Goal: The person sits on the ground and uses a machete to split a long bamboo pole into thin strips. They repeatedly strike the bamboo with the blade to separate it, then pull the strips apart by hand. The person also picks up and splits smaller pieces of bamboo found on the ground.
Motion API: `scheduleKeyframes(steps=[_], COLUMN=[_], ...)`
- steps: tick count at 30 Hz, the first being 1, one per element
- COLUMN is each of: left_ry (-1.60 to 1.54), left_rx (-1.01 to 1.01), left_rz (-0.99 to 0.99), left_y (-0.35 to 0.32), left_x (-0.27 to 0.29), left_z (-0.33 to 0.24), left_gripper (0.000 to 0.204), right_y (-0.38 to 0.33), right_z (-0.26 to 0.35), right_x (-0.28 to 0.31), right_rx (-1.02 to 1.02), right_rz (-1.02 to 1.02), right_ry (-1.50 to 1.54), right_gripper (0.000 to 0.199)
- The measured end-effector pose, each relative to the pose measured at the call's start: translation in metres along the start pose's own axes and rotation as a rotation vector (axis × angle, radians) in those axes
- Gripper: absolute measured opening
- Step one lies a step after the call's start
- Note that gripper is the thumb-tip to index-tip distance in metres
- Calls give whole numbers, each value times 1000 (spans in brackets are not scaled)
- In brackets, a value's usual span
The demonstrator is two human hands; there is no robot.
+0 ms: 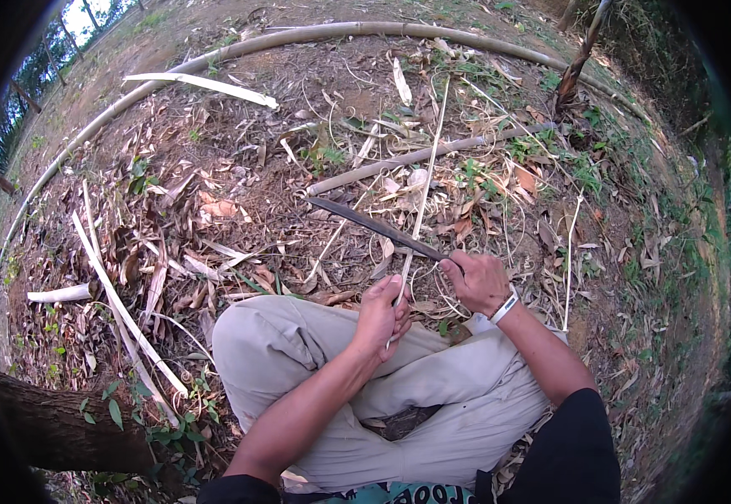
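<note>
My left hand (385,316) is closed around the lower end of a long, thin, pale strip (429,172) that looks like split bamboo. The strip runs up and away from me over the ground litter. In my right hand (477,281) is the handle of a long, dark-bladed machete (374,225), its blade pointing to the upper left. Blade and strip cross just above my left hand; I cannot tell whether the edge presses into the strip. A pale band circles my right wrist. Both hands are above my crossed legs in light trousers (433,424).
A long bamboo pole (332,31) arcs across the far ground. A shorter pole (424,157) lies beyond the machete. Pale split pieces (126,307) rest at left, another (206,87) farther off. A thick log (67,424) is at lower left, a thin stump (580,67) at far right.
</note>
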State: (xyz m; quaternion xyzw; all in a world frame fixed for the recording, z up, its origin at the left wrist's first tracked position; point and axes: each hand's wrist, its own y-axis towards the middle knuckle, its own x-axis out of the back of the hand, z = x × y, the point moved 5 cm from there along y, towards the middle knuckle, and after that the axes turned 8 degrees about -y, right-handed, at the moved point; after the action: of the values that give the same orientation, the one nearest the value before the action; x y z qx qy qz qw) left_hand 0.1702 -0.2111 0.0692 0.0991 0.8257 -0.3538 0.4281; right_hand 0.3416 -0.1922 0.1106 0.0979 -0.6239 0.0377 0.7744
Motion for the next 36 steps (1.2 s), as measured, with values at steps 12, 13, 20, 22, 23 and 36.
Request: scheduleKeyframes(steps=[12, 13, 20, 22, 23, 36], left_ry=[-51, -92, -59, -37, -24, 45], left_rx=[-27, -37, -35, -9, 19, 43], left_rz=[47, 44, 33, -10, -13, -55], left_y=[-2, 3, -5, -4, -9, -24], left_x=[-10, -5, -4, -3, -5, -10], left_z=[-5, -10, -9, -11, -7, -2], left_gripper=[27, 27, 23, 25, 25, 27], right_y=[4, 1, 2, -4, -4, 25], right_z=[12, 23, 11, 24, 18, -33], right_x=[-2, 0, 1, 6, 5, -1], right_rx=[70, 124, 96, 170, 204, -34], right_rz=[-23, -7, -48, -37, -54, -53], right_ry=[75, 98, 58, 22, 14, -28], right_gripper=[43, 44, 45, 46, 46, 43])
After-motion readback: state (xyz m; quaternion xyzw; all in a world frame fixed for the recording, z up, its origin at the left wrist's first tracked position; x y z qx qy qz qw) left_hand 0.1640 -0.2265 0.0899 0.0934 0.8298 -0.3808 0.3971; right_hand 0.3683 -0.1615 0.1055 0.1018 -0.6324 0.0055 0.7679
